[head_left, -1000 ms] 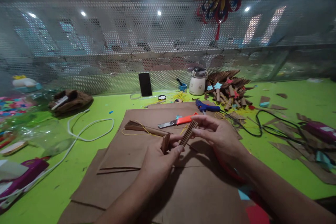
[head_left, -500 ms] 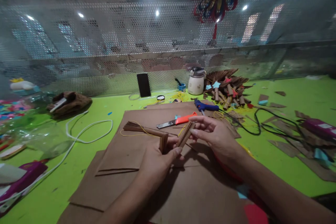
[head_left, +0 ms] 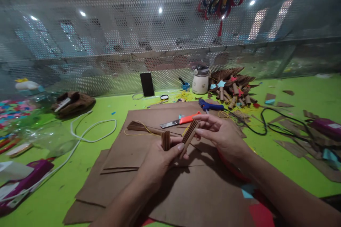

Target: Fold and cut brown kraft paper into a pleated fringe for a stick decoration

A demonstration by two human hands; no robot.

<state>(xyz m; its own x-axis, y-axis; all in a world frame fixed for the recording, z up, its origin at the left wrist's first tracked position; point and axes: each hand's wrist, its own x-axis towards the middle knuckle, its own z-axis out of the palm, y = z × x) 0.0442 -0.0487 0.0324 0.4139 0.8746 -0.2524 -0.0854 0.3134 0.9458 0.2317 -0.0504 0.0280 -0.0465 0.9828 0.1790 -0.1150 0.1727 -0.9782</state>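
My left hand (head_left: 160, 159) is closed on pleated brown paper (head_left: 165, 140), whose folded end sticks up above the fingers. A second pleated section (head_left: 189, 138) leans up to the right, its lower end at my left thumb. At its upper end my right hand (head_left: 222, 133) pinches it between thumb and fingers. Just beyond my left hand, another pleated brown strip (head_left: 142, 127) lies with a yellow string (head_left: 134, 134) looped by it; whether these pieces join is hidden. An orange utility knife (head_left: 183, 120) rests behind them on brown paper sheets (head_left: 122, 158).
A blue glue gun (head_left: 211, 106) lies behind my right hand, its black cord (head_left: 262, 124) running right. Paper fans with rolled handles (head_left: 236, 90) are heaped beside a white jug (head_left: 200, 82). A phone (head_left: 147, 84) leans on the mesh panel. A white cable (head_left: 77, 145) crosses the left side.
The pleated paper in my hands has turned a little, so its folded edges face me more. My right fingers have shifted slightly at its upper end. The view has moved a little.
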